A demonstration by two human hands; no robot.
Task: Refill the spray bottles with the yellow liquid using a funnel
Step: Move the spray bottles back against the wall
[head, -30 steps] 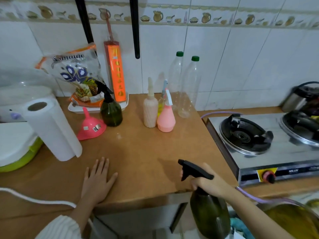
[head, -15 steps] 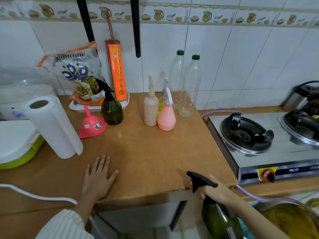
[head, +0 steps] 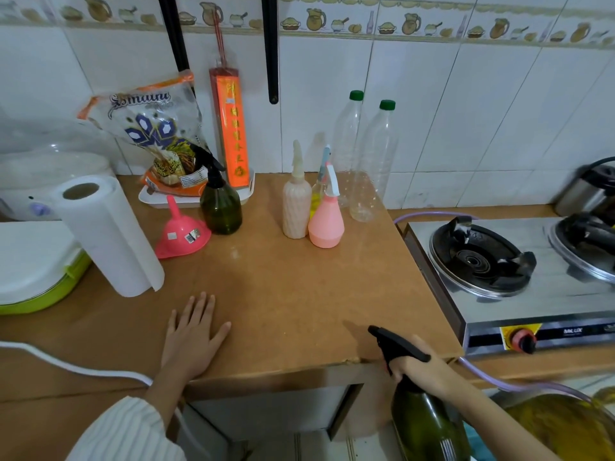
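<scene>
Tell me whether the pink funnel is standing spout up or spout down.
Spout up. The pink funnel rests on its wide mouth on the counter, narrow tube pointing upward, beside the green spray bottle.

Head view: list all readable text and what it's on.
"Ismaun…", partly legible: rice bag.
Gold Chinese characters, unreadable: orange incense pack.
Brand plate, too blurred: stove.
Stickers, too small: pink funnel.
Print on held green spray bottle: illegible.

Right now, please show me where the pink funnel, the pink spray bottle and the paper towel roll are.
pink funnel (head: 182, 235): head view, on its wide cone.
pink spray bottle (head: 325, 224): head view, on its round body.
paper towel roll (head: 111, 237): head view, on its side.
</scene>
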